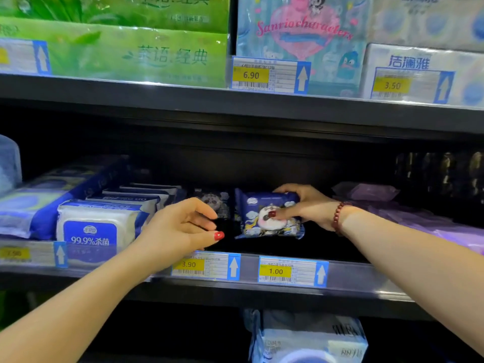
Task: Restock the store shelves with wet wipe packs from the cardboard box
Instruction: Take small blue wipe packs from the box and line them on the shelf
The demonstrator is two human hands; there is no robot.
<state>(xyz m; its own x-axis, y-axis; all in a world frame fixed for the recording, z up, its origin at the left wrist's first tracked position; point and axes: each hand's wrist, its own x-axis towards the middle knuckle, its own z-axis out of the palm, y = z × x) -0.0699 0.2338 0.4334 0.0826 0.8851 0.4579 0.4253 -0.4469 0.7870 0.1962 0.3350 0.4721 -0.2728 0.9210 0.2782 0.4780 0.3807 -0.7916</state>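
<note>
On the middle shelf [348, 277] stands a small dark-blue wet wipe pack [264, 226] with a cartoon print. My right hand [303, 205] grips its top and right side, thumb pressed on the front. Just to its left, further back in the shadow, sits a second pack of the same kind [216, 203]. My left hand [183, 225] hovers in front of that second pack with fingers apart and holds nothing. The cardboard box is out of sight.
White-and-blue wipe packs [97, 226] fill the shelf's left part, purple packs [419, 218] the right. Price tags [290, 271] line the shelf edge. Green and blue tissue bundles [146, 53] sit on the upper shelf, and a white-blue pack [309, 339] lies below.
</note>
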